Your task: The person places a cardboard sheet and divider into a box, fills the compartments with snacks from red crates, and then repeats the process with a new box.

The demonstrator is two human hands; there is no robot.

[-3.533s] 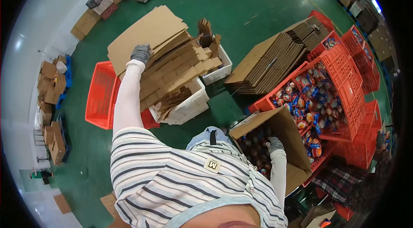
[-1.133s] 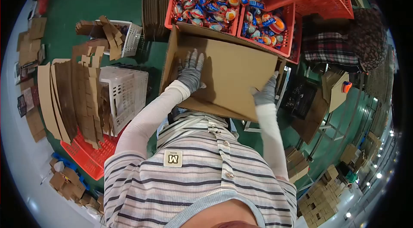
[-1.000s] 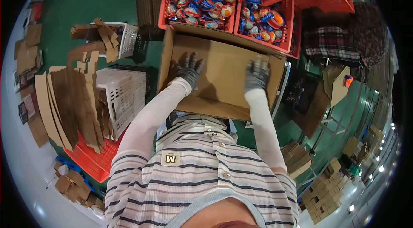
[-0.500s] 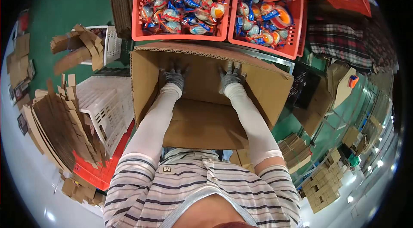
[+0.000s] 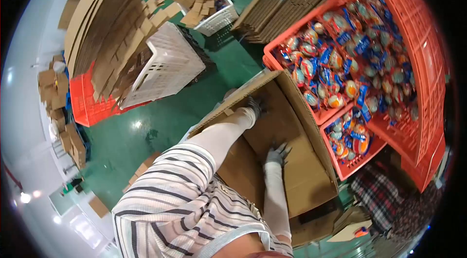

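Observation:
An open cardboard box (image 5: 305, 173) stands tilted in view in front of my body, with both my hands inside it. My left hand (image 5: 256, 107), in a grey glove below a white sleeve cover, is against the inner side near the box's left end. Its fingers are partly in shadow but look spread. My right hand (image 5: 277, 155), gloved the same way, rests by the inner wall nearer the middle, fingers apart. Neither hand shows anything held. Just beyond the box wall are red crates (image 5: 327, 130) filled with wrapped egg-like packs (image 5: 335, 58) in blue and orange.
Flattened cardboard (image 5: 287, 2) is stacked behind the crates. To the left, a white crate (image 5: 170, 70) and a red crate (image 5: 87, 104) hold cardboard sheets. Another white crate (image 5: 219, 19) holds cardboard scraps. Plaid cloth (image 5: 374, 190) lies at the lower right.
The view has swung to the left, so the box and red crates now appear rotated and further right. Both hands remain inside the box, fingers still spread.

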